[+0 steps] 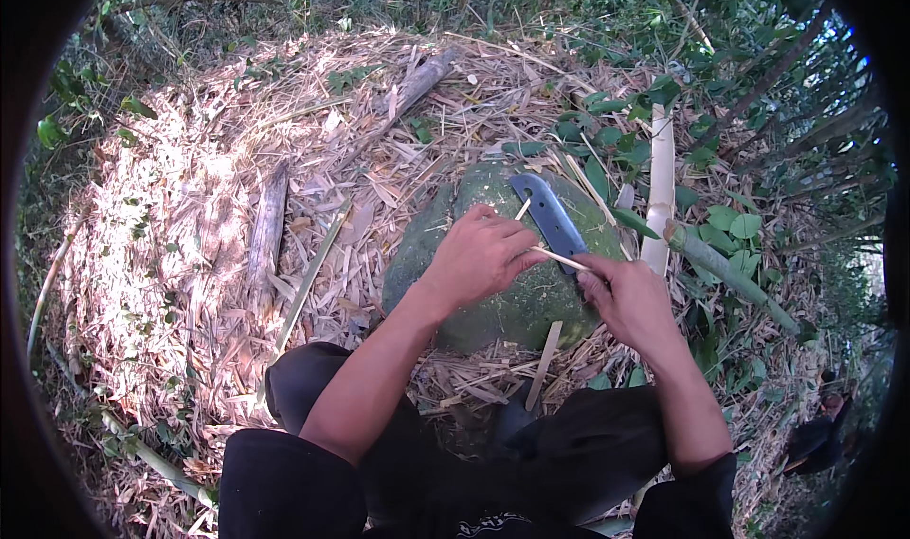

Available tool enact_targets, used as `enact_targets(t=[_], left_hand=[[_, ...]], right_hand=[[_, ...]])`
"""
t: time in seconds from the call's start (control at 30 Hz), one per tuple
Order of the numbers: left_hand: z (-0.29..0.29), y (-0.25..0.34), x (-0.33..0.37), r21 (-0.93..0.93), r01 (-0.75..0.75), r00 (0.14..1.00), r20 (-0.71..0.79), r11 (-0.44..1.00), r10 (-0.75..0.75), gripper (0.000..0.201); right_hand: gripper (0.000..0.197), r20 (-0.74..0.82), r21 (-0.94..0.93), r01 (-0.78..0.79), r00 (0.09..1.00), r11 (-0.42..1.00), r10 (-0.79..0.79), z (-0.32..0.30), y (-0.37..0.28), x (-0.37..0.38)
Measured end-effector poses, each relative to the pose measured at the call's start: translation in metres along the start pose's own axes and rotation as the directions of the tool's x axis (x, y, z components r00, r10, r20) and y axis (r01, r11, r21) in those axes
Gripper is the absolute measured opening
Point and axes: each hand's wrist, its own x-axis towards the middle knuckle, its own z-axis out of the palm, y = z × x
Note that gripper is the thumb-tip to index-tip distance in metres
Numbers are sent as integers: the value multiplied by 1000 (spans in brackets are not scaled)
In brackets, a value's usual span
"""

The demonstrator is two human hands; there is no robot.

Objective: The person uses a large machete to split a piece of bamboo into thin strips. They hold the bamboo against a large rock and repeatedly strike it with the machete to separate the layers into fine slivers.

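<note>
A thin pale stick (561, 258), apparently split bamboo, spans the gap between my hands. My left hand (482, 252) is closed around one end, and a short pale tip (523, 208) pokes up beyond its fingers. The other end is pinched by my right hand (630, 300), thumb toward me. Under the stick, a flat dark steel blade (550, 217) with small holes lies slantwise on a mossy green boulder (507, 311). Its near end reaches my right fingers; whether they touch it I cannot tell. Any handle is hidden.
A flat bamboo strip (544, 364) leans at the boulder's near side. To the right lie a pale bamboo pole (661, 188) and a green one (735, 275). Weathered wood (268, 219) rests left among dry leaves. Leafy plants (730, 231) crowd the right side.
</note>
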Motion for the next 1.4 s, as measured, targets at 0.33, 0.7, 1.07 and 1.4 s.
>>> enact_targets(t=[0.33, 0.7, 1.07, 1.4], left_hand=[[21, 22, -1, -46, 269, 956, -111, 962, -273, 24], [-26, 10, 21, 73, 177, 921, -364, 981, -139, 37], [-14, -2, 12, -979, 189, 804, 201, -80, -560, 38], [-24, -8, -1, -969, 90, 812, 206, -231, -546, 18]], right_hand=[[15, -192, -141, -81, 980, 987, 53, 12, 0, -1], [19, -266, 87, 17, 964, 996, 7, -16, -10, 3], [13, 133, 719, -172, 985, 673, 109, 4, 1, 5], [38, 557, 779, -487, 827, 395, -78, -4, -27, -12]])
